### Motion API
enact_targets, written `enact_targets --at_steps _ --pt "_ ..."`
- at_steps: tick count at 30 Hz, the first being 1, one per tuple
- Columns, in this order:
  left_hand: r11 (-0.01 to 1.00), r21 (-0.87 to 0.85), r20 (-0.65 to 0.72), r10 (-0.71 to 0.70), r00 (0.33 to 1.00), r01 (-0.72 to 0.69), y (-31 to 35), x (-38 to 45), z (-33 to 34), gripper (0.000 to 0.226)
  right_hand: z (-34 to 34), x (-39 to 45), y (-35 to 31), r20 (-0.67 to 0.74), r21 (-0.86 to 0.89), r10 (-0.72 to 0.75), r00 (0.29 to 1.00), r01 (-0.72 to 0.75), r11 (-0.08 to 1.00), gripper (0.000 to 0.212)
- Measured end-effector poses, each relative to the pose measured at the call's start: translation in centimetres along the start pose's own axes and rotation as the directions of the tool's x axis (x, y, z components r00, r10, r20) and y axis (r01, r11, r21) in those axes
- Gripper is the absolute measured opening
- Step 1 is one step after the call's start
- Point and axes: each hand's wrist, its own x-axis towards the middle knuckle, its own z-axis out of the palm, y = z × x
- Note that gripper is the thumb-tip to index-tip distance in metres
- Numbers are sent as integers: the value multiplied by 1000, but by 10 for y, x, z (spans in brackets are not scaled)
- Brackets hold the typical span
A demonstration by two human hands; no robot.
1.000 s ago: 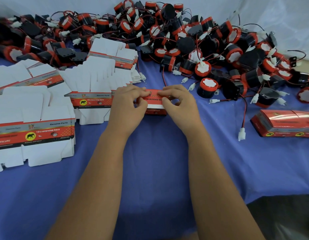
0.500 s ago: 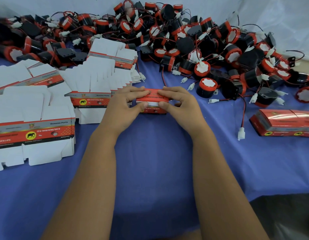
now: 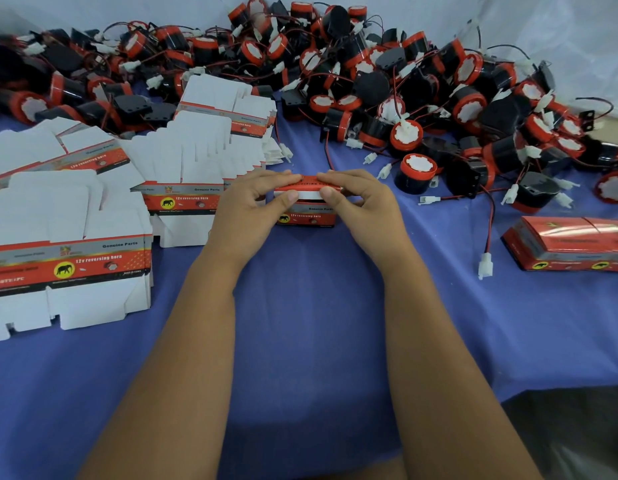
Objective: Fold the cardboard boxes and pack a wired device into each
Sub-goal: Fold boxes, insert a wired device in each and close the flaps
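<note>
A small red cardboard box [image 3: 311, 216] stands on the blue cloth in the middle. My left hand [image 3: 252, 206] grips its left end and my right hand [image 3: 363, 202] grips its right end. Both thumbs press on the white lid flap along the top front edge. What is inside the box is hidden. A big heap of black-and-red wired devices [image 3: 387, 98] lies behind it. Stacks of flat unfolded boxes [image 3: 68, 237] lie to the left.
Closed red boxes [image 3: 570, 244] lie in a row at the right. A loose red-and-black wire with a white plug [image 3: 485, 268] trails between them and my right arm. The table's front edge drops off at the lower right [image 3: 560, 393].
The box has turned so its printed front face shows. My thumbs have come onto the white flap at the top edge, and both hands sit slightly nearer to me.
</note>
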Motion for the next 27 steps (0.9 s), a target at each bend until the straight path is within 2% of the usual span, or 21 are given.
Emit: enact_targets --at_steps 8,14,19,22,25,27 --pt "998 -56 9 37 999 -37 -2 1 0 37 10 -2 -1 -71 -62 -24 997 20 998 21" --pt "1000 -9 -10 4 1000 -4 -1 0 5 35 10 -2 0 -105 -90 -49 993 39 995 15" --pt "994 105 -11 26 1000 -25 -2 -2 5 34 10 -2 4 -61 -224 -89 994 73 972 24" --pt "970 228 26 76 997 -80 0 -1 6 42 11 -2 2 -100 -387 -205 974 152 909 22" --pt "952 293 58 78 995 -92 0 1 7 41 16 -1 -1 -77 -589 -385 920 270 762 16" --pt "946 318 85 42 996 -67 -1 2 9 41 20 -2 -3 -63 -632 -410 910 282 722 13"
